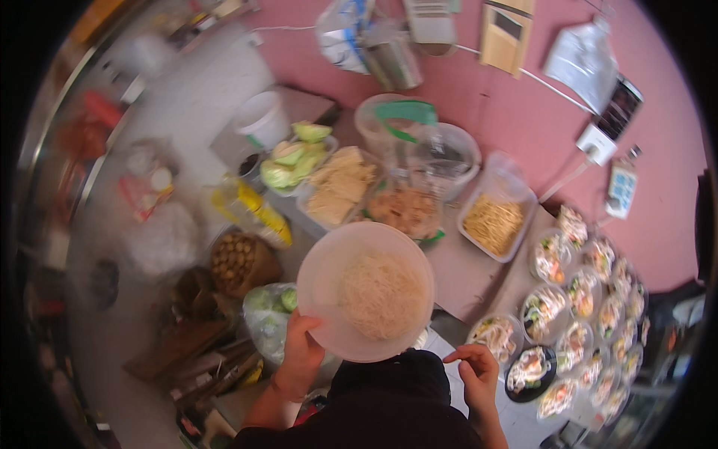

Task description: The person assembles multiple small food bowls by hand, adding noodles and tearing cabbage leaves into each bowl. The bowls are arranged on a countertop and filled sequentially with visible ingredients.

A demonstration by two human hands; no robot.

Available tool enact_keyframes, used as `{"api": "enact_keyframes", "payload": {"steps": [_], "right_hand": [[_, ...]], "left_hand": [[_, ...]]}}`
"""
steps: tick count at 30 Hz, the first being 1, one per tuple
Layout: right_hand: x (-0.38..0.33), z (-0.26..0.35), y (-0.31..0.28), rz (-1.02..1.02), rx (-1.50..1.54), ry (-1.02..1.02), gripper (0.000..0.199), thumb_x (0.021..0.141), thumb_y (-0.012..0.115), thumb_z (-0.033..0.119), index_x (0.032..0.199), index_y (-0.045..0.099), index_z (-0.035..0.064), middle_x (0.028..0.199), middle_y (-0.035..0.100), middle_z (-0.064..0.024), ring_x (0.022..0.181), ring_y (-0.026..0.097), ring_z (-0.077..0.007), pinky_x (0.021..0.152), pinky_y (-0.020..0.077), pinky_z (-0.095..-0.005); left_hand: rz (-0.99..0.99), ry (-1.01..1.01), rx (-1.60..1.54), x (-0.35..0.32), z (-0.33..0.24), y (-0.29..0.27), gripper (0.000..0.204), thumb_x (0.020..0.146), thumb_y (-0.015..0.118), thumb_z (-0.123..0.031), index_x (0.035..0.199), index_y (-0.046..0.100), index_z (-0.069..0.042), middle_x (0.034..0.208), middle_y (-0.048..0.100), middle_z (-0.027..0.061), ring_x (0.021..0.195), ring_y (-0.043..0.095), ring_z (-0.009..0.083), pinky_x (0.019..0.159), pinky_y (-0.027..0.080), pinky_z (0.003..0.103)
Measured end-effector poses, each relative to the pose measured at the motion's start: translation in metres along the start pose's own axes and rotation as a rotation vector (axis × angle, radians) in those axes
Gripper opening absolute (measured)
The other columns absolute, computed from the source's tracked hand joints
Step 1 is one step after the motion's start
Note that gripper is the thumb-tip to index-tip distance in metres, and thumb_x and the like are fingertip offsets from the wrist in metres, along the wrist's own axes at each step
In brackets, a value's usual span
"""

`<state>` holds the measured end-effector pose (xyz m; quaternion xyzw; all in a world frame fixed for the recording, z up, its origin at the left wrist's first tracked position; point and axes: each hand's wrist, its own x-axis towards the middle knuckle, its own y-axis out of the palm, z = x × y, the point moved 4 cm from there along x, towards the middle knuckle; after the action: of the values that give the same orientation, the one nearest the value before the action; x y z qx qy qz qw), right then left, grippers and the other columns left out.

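Observation:
In front of my body I hold a round, whitish translucent plastic bowl (318, 266) in my left hand (301, 346), gripping its near left rim. Pale thin shreds (381, 293), perhaps noodles or shredded vegetable, lie heaped inside. My right hand (477, 368) is off to the right of the bowl, empty, with its index finger stretched out and the others loosely bent. Close to it stands a tub of mixed food (496, 337), which the hand does not touch. A black bowl of food (530, 373) sits a little farther right.
Ahead, a counter holds a container of cabbage pieces (295, 161), a tray of tan sheets (340, 185), brownish pieces in a bag (404, 209) and a tub of yellow strips (492, 223). Several filled bowls (582, 292) crowd the right. A basket of round brown items (235, 258) stands left.

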<state>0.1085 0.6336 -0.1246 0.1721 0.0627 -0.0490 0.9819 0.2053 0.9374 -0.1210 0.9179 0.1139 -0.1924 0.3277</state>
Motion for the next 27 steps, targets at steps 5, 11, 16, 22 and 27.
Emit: {"api": "enact_keyframes", "payload": {"steps": [5, 11, 16, 22, 27], "right_hand": [[0.041, -0.006, 0.018, 0.073, -0.006, 0.055, 0.021, 0.092, 0.058, 0.004, 0.112, 0.056, -0.0014, 0.099, 0.068, -0.0131, 0.092, 0.063, -0.0161, 0.085, 0.0461, -0.0288], [0.1, -0.006, 0.06, 0.08, -0.033, 0.064, 0.02, 0.09, 0.059, 0.002, 0.11, 0.056, -0.0025, 0.097, 0.068, -0.0134, 0.094, 0.063, -0.0183, 0.087, 0.0461, -0.0305], [0.154, -0.014, 0.106, -0.084, -0.045, -0.003, 0.02, 0.089, 0.059, 0.001, 0.108, 0.056, -0.0023, 0.096, 0.068, -0.0135, 0.095, 0.064, -0.0198, 0.088, 0.046, -0.0313], [0.198, -0.012, 0.177, -0.261, -0.153, -0.022, 0.026, 0.089, 0.065, 0.016, 0.106, 0.056, -0.0014, 0.09, 0.068, -0.0127, 0.089, 0.065, -0.0204, 0.086, 0.0465, -0.0313], [0.217, 0.003, 0.219, -0.473, -0.261, 0.024, 0.018, 0.096, 0.06, 0.022, 0.097, 0.062, 0.0041, 0.083, 0.064, -0.0028, 0.082, 0.061, -0.014, 0.092, 0.0445, -0.0329]], "left_hand": [[-0.078, 0.257, -0.208, 0.003, -0.042, -0.074, 0.049, 0.073, 0.052, -0.006, 0.122, 0.053, 0.0, 0.106, 0.061, 0.0117, 0.1, 0.06, 0.0269, 0.089, 0.05, 0.041], [-0.132, 0.424, -0.389, 0.089, -0.111, -0.067, 0.057, 0.074, 0.052, -0.006, 0.13, 0.049, 0.0, 0.124, 0.057, 0.0142, 0.12, 0.052, 0.0325, 0.106, 0.041, 0.049], [0.056, 0.415, -0.459, 0.233, -0.162, -0.034, 0.055, 0.075, 0.053, -0.004, 0.13, 0.05, -0.001, 0.128, 0.057, 0.0139, 0.122, 0.052, 0.0318, 0.106, 0.041, 0.049], [0.147, 0.289, -0.616, 0.425, -0.174, 0.016, 0.048, 0.074, 0.053, 0.001, 0.121, 0.055, -0.002, 0.119, 0.062, 0.01, 0.112, 0.058, 0.0273, 0.096, 0.049, 0.042], [0.182, 0.131, -0.747, 0.525, -0.159, 0.051, 0.031, 0.073, 0.054, 0.004, 0.103, 0.06, -0.003, 0.101, 0.065, 0.0067, 0.088, 0.061, 0.0214, 0.074, 0.052, 0.035]]}}
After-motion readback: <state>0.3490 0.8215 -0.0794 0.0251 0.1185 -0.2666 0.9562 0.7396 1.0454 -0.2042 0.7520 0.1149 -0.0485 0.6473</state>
